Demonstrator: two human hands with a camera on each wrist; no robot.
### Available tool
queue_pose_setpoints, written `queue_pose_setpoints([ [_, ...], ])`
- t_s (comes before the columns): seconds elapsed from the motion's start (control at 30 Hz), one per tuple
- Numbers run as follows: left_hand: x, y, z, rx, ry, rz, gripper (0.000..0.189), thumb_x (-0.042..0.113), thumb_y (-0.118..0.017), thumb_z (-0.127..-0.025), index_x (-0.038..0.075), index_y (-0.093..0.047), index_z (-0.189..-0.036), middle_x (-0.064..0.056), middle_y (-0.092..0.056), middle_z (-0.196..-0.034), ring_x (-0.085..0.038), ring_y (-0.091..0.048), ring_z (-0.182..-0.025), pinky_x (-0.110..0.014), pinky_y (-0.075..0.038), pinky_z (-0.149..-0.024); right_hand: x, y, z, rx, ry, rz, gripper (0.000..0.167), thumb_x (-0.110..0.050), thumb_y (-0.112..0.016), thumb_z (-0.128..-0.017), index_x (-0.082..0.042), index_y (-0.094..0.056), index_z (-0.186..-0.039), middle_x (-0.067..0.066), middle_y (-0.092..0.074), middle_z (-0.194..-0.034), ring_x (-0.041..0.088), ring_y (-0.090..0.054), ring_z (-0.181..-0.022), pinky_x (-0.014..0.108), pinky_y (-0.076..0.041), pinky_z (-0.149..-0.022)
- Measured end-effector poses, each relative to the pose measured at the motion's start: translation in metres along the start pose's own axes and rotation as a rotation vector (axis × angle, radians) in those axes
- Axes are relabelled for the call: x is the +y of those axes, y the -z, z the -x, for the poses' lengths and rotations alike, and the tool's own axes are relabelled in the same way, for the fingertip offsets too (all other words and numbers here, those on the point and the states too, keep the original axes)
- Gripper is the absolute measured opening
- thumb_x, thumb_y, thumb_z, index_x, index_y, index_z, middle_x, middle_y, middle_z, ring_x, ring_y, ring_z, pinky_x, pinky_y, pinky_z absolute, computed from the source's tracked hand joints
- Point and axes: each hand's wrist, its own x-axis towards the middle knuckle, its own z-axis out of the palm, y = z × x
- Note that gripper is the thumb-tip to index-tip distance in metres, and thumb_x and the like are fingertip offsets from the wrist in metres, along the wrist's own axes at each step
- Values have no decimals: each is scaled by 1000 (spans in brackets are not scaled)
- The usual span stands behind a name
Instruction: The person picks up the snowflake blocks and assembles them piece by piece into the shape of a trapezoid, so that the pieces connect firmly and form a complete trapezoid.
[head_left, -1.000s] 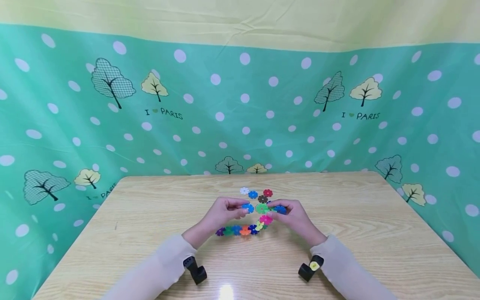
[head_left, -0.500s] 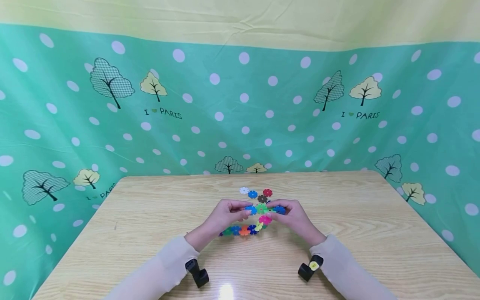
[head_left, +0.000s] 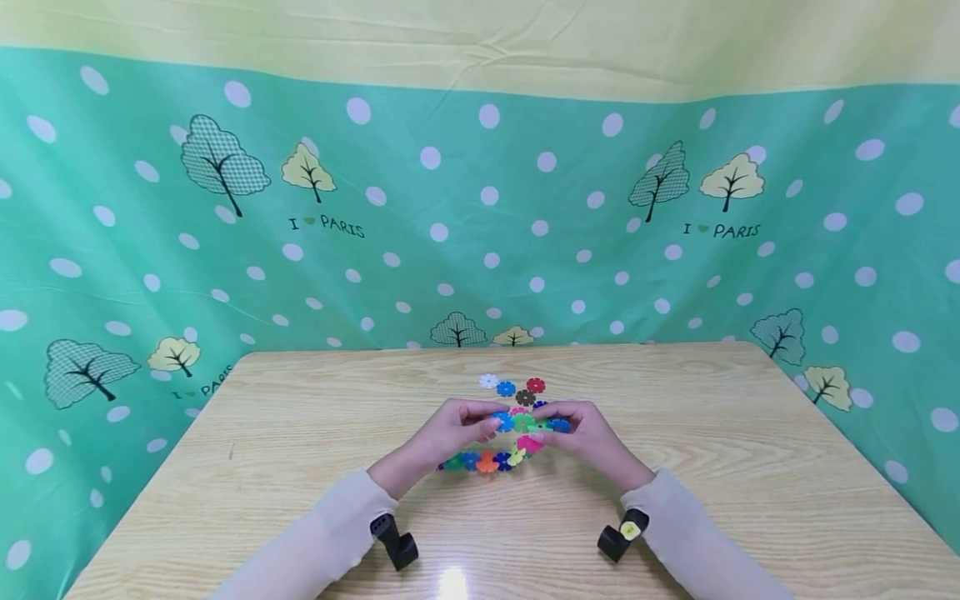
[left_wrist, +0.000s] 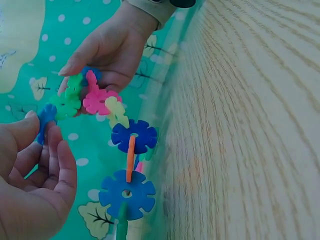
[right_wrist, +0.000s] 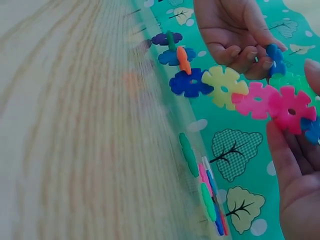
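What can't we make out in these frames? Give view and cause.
- Whether the blue disc in the left hand is slotted into the light green disc: head view, too small; left wrist view, overlapping edges.
- Rest of the right hand: right wrist view, cut by right edge.
- Rest of the lower green disc: left wrist view, cut by bottom edge.
- Petals of the far discs: right wrist view, seen edge-on.

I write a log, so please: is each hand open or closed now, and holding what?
Left hand: closed, pinching a blue flower piece.
Right hand: closed, holding the chain of linked flower pieces.
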Motion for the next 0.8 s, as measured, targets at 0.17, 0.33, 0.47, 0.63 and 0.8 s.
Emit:
queue_pose_setpoints([
  [0.17,-2,-1,-1,16,16,12,37,17,-56,-95,-1,-56,-127,-14,-65,-107,-33,-60,-94,-41,-53,-85,0,0,1,-37,-2,-1,28,-15,-68,-87,-2,-67,-111,15,-63,-115,14,-59,-99,25,-51,-82],
  [0.33,-4,-3,-1,26,13,24,38,21,-58,-95,-2,-57,-125,-12,-65,-115,-37,-59,-101,-42,-52,-88,0,-1,1,-53,-18,-14,24,-16,-64,-91,-1,-67,-109,7,-67,-103,12,-59,-88,25,-52,-73],
  [0.47,-3,-5,1,27,23,29,36,17,-62,-92,0,-60,-123,-12,-67,-106,-32,-62,-94,-37,-55,-82,-1,-3,0,-39,-36,-38,21,-13,-67,-87,1,-68,-103,3,-69,-95,10,-61,-79,24,-52,-68],
  [0.63,-3,-7,1,45,19,-31,36,12,-69,-86,3,-63,-120,-4,-66,-89,-15,-60,-75,-25,-54,-66,-5,-5,0,-16,-53,-39,17,-12,-70,-85,-2,-71,-99,7,-70,-93,11,-60,-77,24,-50,-64],
  [0.8,-4,-9,0,59,-29,-136,36,11,-67,-87,2,-62,-122,-3,-65,-83,-12,-52,-65,-17,-44,-53,-9,-6,0,1,-43,-25,17,-15,-71,-84,-2,-73,-95,9,-71,-91,13,-62,-77,24,-51,-63],
])
